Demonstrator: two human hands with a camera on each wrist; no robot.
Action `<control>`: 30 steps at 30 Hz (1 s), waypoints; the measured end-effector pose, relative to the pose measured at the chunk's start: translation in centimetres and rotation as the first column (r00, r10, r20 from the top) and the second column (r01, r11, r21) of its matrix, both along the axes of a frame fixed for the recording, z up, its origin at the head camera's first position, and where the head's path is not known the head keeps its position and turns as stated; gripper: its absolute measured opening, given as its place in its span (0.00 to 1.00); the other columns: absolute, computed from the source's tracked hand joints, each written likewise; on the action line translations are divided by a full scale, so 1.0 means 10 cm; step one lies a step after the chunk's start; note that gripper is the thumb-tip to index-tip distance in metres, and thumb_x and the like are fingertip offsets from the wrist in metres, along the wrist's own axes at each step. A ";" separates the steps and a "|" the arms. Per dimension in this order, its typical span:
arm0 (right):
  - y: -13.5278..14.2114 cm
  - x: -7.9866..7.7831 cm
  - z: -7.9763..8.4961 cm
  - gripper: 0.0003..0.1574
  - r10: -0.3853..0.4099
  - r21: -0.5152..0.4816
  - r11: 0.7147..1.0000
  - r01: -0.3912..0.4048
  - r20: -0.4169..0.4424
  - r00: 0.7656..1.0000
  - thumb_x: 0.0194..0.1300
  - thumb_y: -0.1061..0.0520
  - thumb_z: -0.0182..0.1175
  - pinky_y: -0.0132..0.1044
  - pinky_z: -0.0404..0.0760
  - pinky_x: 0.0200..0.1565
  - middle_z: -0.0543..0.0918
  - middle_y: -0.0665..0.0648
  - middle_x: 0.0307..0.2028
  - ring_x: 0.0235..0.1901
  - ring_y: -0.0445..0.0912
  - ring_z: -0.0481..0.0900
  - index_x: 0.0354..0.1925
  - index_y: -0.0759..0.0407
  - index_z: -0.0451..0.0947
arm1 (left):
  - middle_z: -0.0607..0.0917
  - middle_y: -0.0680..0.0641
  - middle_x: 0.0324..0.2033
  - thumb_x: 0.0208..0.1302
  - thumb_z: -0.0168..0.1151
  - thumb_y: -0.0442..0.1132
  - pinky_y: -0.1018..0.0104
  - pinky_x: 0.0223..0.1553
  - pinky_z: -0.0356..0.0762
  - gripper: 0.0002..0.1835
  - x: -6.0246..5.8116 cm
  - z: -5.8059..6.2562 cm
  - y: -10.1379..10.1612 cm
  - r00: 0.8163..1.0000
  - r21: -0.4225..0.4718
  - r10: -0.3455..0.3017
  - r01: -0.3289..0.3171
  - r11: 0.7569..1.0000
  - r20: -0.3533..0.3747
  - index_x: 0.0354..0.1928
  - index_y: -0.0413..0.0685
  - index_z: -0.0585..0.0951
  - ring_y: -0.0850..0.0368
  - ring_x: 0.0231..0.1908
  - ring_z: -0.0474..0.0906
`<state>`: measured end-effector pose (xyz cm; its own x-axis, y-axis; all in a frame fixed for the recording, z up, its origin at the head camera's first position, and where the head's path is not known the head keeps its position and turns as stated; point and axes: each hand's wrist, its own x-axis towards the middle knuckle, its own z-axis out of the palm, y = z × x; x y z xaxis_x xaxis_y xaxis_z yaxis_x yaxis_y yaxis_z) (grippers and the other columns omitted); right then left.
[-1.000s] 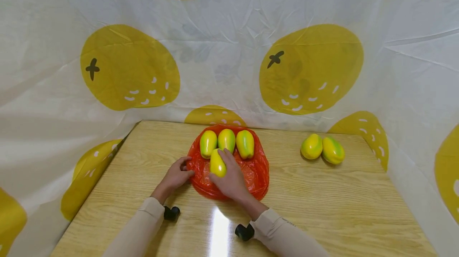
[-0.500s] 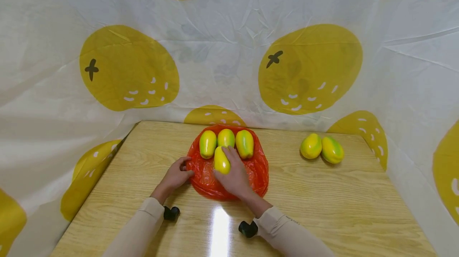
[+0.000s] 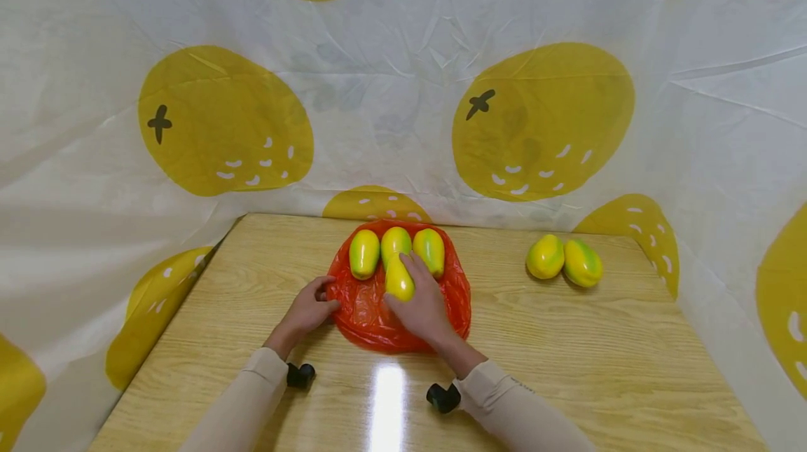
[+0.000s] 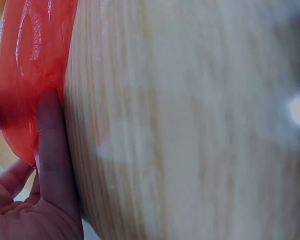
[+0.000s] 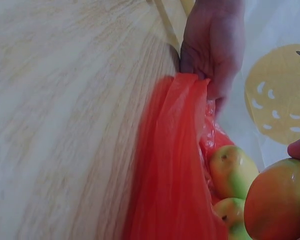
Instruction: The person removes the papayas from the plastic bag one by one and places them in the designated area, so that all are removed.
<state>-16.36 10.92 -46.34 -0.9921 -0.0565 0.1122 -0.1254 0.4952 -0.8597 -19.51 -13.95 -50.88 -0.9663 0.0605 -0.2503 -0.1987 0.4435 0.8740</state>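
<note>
Over the red bag [image 3: 362, 312] the left fingers [image 3: 319, 282] pinch, right fingers [image 3: 417, 270] clamped on a fruit [image 3: 399, 282] have shifted rightward.

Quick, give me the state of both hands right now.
Left hand: closed, pinching the left edge of the red plastic bag.
Right hand: closed, holding a yellow fruit over the bag.

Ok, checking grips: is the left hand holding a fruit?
No, the left hand holds the bag; the right hand holds a fruit.

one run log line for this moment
left hand: holds red bag at rim; right hand: grips fruit above bag; bag: three fruits; table: two fruits
</note>
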 end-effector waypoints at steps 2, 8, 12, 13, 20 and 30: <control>0.02 -0.01 0.01 0.51 -0.010 0.004 1.000 0.010 -0.001 1.000 0.60 0.52 0.69 0.60 0.73 0.69 0.58 0.58 0.82 0.78 0.61 0.63 0.79 0.48 0.63 | 0.77 0.36 0.58 0.66 0.63 0.35 0.66 0.45 0.81 0.35 0.00 0.00 0.00 1.000 -0.002 -0.002 0.002 1.000 0.000 0.75 0.41 0.67 0.47 0.52 0.76; 0.10 -0.05 0.03 0.51 -0.026 0.021 0.999 0.026 -0.004 1.000 0.61 0.52 0.68 0.57 0.77 0.65 0.58 0.57 0.82 0.73 0.60 0.68 0.79 0.48 0.62 | 0.77 0.36 0.57 0.66 0.63 0.34 0.67 0.44 0.80 0.34 -0.01 0.01 0.01 1.000 0.002 0.000 0.000 1.000 -0.009 0.74 0.40 0.67 0.48 0.52 0.76; 0.15 -0.06 0.05 0.51 -0.034 0.011 0.999 0.034 -0.009 0.999 0.61 0.52 0.68 0.57 0.77 0.64 0.58 0.57 0.82 0.73 0.61 0.68 0.79 0.48 0.63 | 0.77 0.36 0.56 0.66 0.62 0.33 0.67 0.44 0.80 0.34 -0.01 0.00 0.00 1.000 0.010 0.003 -0.003 1.000 -0.006 0.74 0.40 0.67 0.48 0.51 0.76; 0.16 -0.06 0.06 0.51 -0.035 0.007 0.999 0.035 -0.011 0.999 0.61 0.52 0.68 0.57 0.77 0.64 0.58 0.57 0.82 0.74 0.61 0.68 0.79 0.48 0.63 | 0.77 0.36 0.56 0.67 0.62 0.33 0.67 0.44 0.81 0.34 -0.01 0.00 0.00 1.000 0.011 0.003 -0.003 1.000 -0.003 0.74 0.41 0.67 0.48 0.50 0.76; 0.24 -0.10 0.06 0.51 -0.047 0.024 0.999 0.048 -0.020 0.999 0.61 0.52 0.69 0.60 0.73 0.68 0.57 0.58 0.82 0.76 0.61 0.65 0.79 0.50 0.63 | 0.77 0.37 0.56 0.66 0.63 0.34 0.67 0.44 0.79 0.34 -0.01 -0.01 0.00 1.000 -0.003 0.000 0.000 1.000 -0.007 0.74 0.41 0.68 0.48 0.51 0.76; 0.36 -0.15 0.08 0.52 -0.052 0.075 0.996 0.053 -0.025 0.998 0.61 0.51 0.69 0.61 0.67 0.74 0.57 0.59 0.82 0.78 0.62 0.61 0.80 0.51 0.62 | 0.77 0.37 0.55 0.66 0.63 0.34 0.67 0.44 0.79 0.34 -0.01 -0.01 0.00 1.000 0.003 0.001 -0.001 1.000 -0.005 0.74 0.41 0.68 0.49 0.50 0.75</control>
<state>-17.90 14.53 -45.57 -0.9912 -0.0135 0.1319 -0.1164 0.5653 -0.8166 -19.58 -13.94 -50.95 -0.9676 0.0605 -0.2451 -0.1944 0.4410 0.8762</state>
